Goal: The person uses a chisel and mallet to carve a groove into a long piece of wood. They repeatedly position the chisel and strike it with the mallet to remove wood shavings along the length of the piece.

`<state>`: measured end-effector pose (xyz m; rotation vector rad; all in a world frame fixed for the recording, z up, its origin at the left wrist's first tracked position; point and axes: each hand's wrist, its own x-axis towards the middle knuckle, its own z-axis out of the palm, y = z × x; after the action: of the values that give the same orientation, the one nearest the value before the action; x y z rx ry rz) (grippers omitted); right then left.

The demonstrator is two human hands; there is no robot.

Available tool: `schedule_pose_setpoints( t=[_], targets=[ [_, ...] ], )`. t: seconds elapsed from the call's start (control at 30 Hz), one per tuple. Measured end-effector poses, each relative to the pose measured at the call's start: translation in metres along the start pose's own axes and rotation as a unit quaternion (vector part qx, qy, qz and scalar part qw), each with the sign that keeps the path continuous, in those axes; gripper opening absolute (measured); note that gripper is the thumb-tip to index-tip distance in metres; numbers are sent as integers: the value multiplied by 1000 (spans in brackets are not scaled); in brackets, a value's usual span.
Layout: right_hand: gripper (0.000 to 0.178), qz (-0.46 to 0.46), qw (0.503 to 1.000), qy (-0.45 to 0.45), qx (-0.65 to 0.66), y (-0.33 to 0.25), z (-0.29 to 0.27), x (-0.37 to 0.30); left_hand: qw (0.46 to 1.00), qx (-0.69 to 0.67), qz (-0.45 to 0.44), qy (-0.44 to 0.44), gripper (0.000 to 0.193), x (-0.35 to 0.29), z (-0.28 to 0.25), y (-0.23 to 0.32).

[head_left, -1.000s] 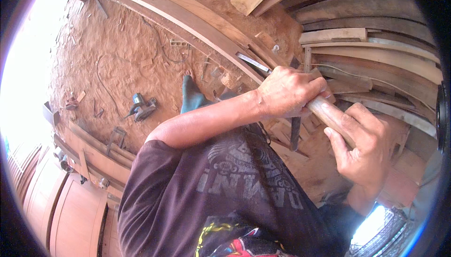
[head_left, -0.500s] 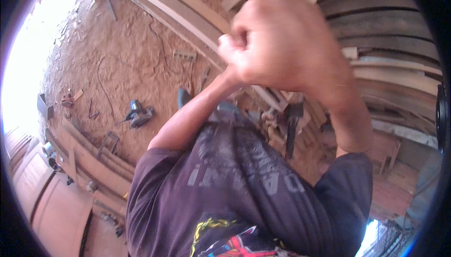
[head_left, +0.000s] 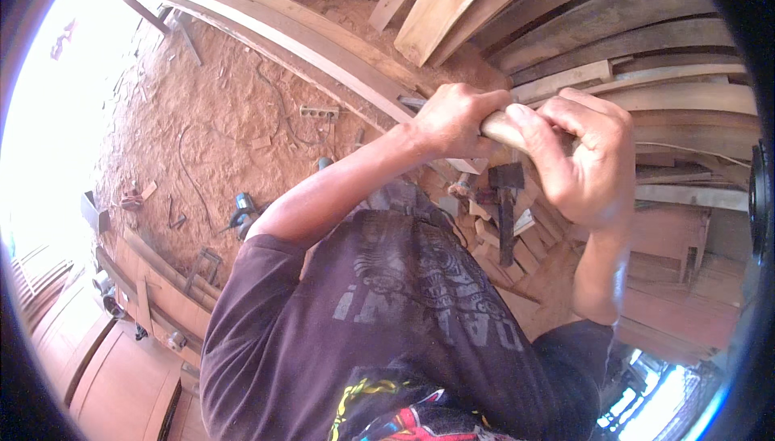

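My right hand is wrapped round a rounded, pale wooden handle, thumb along its top. Up against the other end of that handle is my left hand, its fingers curled closed round it. What the handle belongs to is mostly covered by my fingers, so its kind cannot be made out. Just beyond the left hand, a long squared timber runs off to the upper left. Below the hands lies a dark tool with a blocky head and a long straight shaft.
Stacked boards fill the right side, with loose wood pieces at the far middle. On the dusty ground lie a blue power tool, a power strip and cords. Wooden panels lie at lower left.
My right hand has come down and to the right from close in front of the camera. The left hand, formerly hidden behind it, now shows, and the pale handle is visible between them.
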<state>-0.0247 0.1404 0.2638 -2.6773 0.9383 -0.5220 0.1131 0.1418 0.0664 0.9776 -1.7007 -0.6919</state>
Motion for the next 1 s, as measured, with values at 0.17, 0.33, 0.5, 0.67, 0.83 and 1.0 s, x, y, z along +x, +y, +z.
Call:
schedule_pose_setpoints(
  t=[0.17, 0.33, 0.5, 0.67, 0.83, 1.0],
  targets=[
    [25, -52, 999, -3, -10, -27, 20, 43, 944, -299, -125, 58, 27, -8, 2, -24],
    [41, -27, 989, -76, -120, -59, 65, 111, 911, -352, -97, 191, 35, -18, -20, -29],
    [31, -28, 978, -156, -138, -60, 76, 168, 932, -270, -24, 241, 25, -6, -49, -52],
    [40, 0, 993, -99, -66, -43, 61, 125, 956, -211, -50, 198, 28, -11, -37, -43],
    [59, 88, 952, 137, 260, 61, 27, -31, 987, -93, -94, 97, 39, 15, -27, 5],
    [66, 488, 867, 57, 83, 171, 107, -235, 980, -108, -156, 63, 41, 5, -45, -13]
  ],
)
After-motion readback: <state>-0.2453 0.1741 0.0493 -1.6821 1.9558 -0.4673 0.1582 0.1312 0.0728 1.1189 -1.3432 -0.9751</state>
